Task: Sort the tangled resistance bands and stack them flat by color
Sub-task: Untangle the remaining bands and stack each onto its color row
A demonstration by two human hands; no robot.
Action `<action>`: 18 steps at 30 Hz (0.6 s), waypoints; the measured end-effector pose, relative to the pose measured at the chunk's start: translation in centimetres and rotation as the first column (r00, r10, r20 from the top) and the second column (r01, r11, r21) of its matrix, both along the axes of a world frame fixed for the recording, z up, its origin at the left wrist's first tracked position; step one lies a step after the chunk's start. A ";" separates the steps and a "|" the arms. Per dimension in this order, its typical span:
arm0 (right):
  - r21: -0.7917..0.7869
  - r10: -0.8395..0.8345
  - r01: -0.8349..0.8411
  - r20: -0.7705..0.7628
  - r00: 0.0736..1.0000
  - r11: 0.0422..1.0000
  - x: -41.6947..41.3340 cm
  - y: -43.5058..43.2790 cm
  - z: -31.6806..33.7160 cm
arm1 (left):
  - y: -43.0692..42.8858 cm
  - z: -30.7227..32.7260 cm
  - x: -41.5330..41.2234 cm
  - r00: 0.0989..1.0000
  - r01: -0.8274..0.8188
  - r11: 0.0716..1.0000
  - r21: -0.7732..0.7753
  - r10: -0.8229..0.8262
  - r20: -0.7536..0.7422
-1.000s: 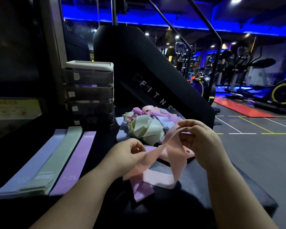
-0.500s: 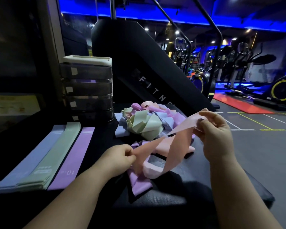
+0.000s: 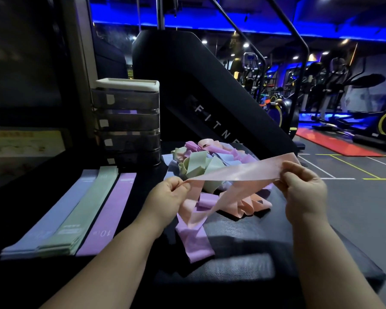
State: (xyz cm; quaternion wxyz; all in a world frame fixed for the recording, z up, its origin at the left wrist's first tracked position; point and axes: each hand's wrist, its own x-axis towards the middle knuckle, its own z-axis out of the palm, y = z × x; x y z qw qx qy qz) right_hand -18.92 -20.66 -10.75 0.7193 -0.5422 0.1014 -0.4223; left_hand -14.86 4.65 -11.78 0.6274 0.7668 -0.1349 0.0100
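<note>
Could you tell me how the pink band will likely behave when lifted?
Probably floppy: the pink band droops and twists below the left hand and right hand. Likely light, as pinches alone hold it. Its trailing loop may drag the purple band.

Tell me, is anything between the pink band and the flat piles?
Nothing visible. The left hand and right hand hold the pink elastic loop band; only dark tabletop lies between it and the flat purple band stack.

Both arms are showing bare, with the left forearm (image 3: 112, 259) filling the view toward 7 o'clock and the right forearm (image 3: 321, 264) toward 5 o'clock. The left hand (image 3: 167, 195) and right hand (image 3: 303, 192) are appearing bare too, broad and round-knuckled.
</note>
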 end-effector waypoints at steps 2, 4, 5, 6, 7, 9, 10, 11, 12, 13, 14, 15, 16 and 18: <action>0.007 -0.006 0.006 -0.008 1.000 1.000 0.1 -0.1 -0.1 | -0.1 0.2 -0.3 0.998 0.050 0.999 -0.004 -0.050 -0.047; 0.016 0.002 -0.001 -0.015 1.000 1.000 0.1 -0.1 -0.2 | 0.0 0.5 -0.6 0.991 0.086 0.996 -0.020 -0.088 -0.097; 0.022 0.011 -0.010 -0.020 1.000 1.000 0.2 -0.2 -0.2 | 0.0 0.5 -0.6 0.987 0.095 0.994 -0.049 -0.101 -0.127; 0.024 0.019 -0.018 -0.027 0.999 1.000 0.2 -0.2 -0.3 | 0.1 0.5 -0.7 0.979 0.103 0.991 -0.089 -0.117 -0.164; 0.022 0.025 -0.024 -0.038 0.999 0.999 0.2 -0.2 -0.4 | 0.2 0.5 -0.7 0.970 0.108 0.985 -0.135 -0.134 -0.203; 0.020 0.035 -0.034 -0.067 0.997 0.999 0.4 -0.3 -0.7 | 0.4 0.5 -0.7 0.948 0.120 0.970 -0.212 -0.176 -0.265; 0.024 0.041 -0.039 -0.077 0.996 0.999 0.5 -0.4 -0.9 | 0.5 0.5 -0.8 0.938 0.125 0.964 -0.235 -0.192 -0.290; 0.030 0.046 -0.044 -0.084 0.995 0.999 0.5 -0.5 -1.0 | 0.6 0.5 -0.9 0.929 0.129 0.959 -0.252 -0.206 -0.308; 0.037 0.052 -0.049 -0.088 0.995 0.998 0.5 -0.6 -1.1 | 0.8 0.6 -1.0 0.919 0.142 0.953 -0.266 -0.227 -0.323; 0.042 0.057 -0.053 -0.090 0.994 0.998 0.5 -0.6 -1.2 | 1.1 0.6 -1.0 0.908 0.165 0.947 -0.274 -0.254 -0.333; 0.045 0.061 -0.057 -0.092 0.994 0.997 0.5 -0.7 -1.2 | 1.2 0.5 -1.0 0.901 0.186 0.946 -0.265 -0.272 -0.338; 0.044 0.065 -0.061 -0.094 0.993 0.997 0.4 -0.8 -1.2 | 1.4 0.4 -0.9 0.906 0.196 0.954 -0.224 -0.264 -0.331; 0.041 0.067 -0.063 -0.095 0.993 0.997 0.4 -0.8 -1.2 | 1.5 0.2 -0.9 0.921 0.189 0.968 -0.165 -0.233 -0.312; 0.028 0.063 -0.061 -0.100 0.993 0.998 0.4 -0.8 -1.3 | 1.5 -0.1 -0.8 0.958 0.129 0.990 -0.062 -0.140 -0.248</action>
